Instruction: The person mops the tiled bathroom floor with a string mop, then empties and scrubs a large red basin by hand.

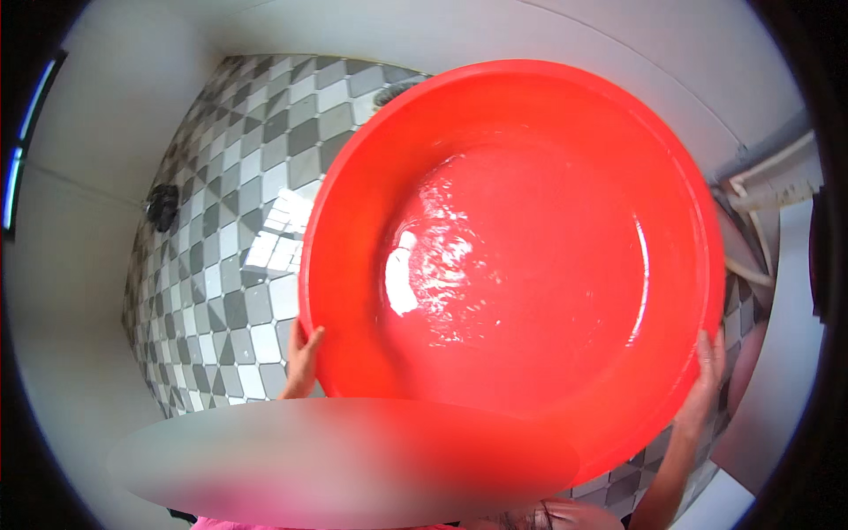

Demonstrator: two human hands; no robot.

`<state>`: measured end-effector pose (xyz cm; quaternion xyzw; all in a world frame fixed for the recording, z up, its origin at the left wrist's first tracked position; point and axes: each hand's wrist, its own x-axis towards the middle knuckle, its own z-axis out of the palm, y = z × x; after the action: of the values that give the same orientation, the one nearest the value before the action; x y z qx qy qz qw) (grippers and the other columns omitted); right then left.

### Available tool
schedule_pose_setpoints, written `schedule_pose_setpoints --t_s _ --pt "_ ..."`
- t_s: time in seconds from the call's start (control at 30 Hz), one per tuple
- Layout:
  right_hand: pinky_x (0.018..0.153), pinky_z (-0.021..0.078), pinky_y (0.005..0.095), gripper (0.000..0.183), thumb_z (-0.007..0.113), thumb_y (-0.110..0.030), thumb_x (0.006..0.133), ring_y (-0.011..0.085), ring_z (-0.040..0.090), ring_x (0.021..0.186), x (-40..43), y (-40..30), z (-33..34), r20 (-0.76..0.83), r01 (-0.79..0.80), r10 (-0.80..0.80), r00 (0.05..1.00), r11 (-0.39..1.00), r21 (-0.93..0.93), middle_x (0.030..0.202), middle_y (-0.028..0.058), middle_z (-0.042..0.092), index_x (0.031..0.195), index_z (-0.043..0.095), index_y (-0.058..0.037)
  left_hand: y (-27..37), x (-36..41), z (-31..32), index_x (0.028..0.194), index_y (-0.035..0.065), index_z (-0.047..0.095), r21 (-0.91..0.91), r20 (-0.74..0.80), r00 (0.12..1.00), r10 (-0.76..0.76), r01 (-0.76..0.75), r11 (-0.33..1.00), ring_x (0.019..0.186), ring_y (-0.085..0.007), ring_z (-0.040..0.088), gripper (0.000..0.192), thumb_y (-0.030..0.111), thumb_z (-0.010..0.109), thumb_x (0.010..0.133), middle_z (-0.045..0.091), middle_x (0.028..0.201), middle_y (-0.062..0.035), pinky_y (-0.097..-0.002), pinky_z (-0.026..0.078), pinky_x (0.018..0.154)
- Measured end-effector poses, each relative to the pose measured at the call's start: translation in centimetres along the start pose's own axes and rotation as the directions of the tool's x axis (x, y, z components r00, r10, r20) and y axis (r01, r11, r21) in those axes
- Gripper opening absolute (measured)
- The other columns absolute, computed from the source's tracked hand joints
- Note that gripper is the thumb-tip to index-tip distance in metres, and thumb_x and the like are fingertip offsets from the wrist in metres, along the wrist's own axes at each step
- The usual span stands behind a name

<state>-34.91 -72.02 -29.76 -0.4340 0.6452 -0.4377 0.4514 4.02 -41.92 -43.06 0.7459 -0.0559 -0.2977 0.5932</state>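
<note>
A large round red plastic tub fills the middle of the head view, with a little water rippling and glinting at its bottom left. My left hand grips the tub's rim at the lower left, thumb over the edge. At the lower right, my right hand holds the opposite side of the rim, fingers along the outer wall. A blurred oval hides the near edge of the tub and part of my pink clothing.
Grey and white patterned tiles cover the floor. A dark bundled object lies by the left wall, and a grey brush-like thing is partly behind the tub. Pale pipes run along the right, beside a white wall.
</note>
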Motion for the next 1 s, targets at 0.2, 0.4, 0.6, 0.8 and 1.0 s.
schedule_pose_setpoints --t_s 0.2,0.4,0.6,0.8,1.0 --pt "0.088 0.0360 0.0294 0.058 0.048 -0.030 0.076 0.0204 0.045 0.103 -1.5 -11.3 6.6 0.393 0.368 -0.397 0.830 0.918 0.150 0.116 0.0152 0.043 0.120 0.033 0.0031 -5.4 -7.8 0.5 0.115 0.0008 0.032 0.132 -0.270 0.938 -0.217 0.259 0.957 0.090 -0.0180 0.049 0.044 0.016 0.054 0.080 0.049 0.104 -0.0123 -0.0298 0.042 0.076" --pt "0.082 0.0423 0.0279 0.058 0.056 -0.021 0.070 0.0185 0.052 0.093 -9.0 -21.5 14.5 0.644 0.289 -0.555 0.527 0.829 0.479 0.105 0.0162 0.049 0.118 0.035 0.0051 -2.9 -7.9 5.3 0.102 0.0000 0.047 -0.323 -0.042 0.884 -0.466 0.429 0.843 0.081 -0.0200 0.054 0.030 0.022 0.051 0.081 0.055 0.091 -0.0107 -0.0322 0.044 0.073" --pt "0.063 0.0435 0.0282 0.033 0.055 -0.018 0.072 0.0174 0.053 0.071 -14.6 -25.4 22.0 0.664 0.405 -0.747 -0.033 0.597 0.692 0.083 0.0124 0.054 0.094 0.044 0.0039 -2.4 -6.2 5.8 0.104 0.0018 0.048 -0.504 0.269 0.852 -0.449 0.521 0.689 0.088 -0.0231 0.054 0.032 0.024 0.048 0.081 0.055 0.099 -0.0121 -0.0364 0.043 0.079" --pt "0.053 0.0431 0.0349 0.026 0.057 -0.017 0.067 0.0283 0.054 0.055 -21.9 -26.4 21.1 0.602 0.668 -0.745 -0.286 0.295 0.683 0.061 0.0169 0.053 0.078 0.050 0.0061 0.5 -2.6 12.0 0.104 0.0019 0.048 -0.355 0.505 0.797 -0.331 0.542 0.762 0.089 -0.0234 0.054 0.032 0.024 0.048 0.081 0.055 0.099 -0.0121 -0.0371 0.043 0.079" --pt "0.044 0.0446 0.0344 0.025 0.048 -0.012 0.067 0.0263 0.057 0.049 -26.6 -22.7 19.8 0.423 0.611 -0.870 -0.253 0.195 0.767 0.061 0.0162 0.055 0.082 0.050 0.0068 -1.6 -1.0 11.2 0.104 0.0021 0.048 -0.299 0.558 0.760 -0.333 0.559 0.773 0.090 -0.0237 0.053 0.032 0.024 0.048 0.080 0.055 0.100 -0.0120 -0.0377 0.043 0.080"
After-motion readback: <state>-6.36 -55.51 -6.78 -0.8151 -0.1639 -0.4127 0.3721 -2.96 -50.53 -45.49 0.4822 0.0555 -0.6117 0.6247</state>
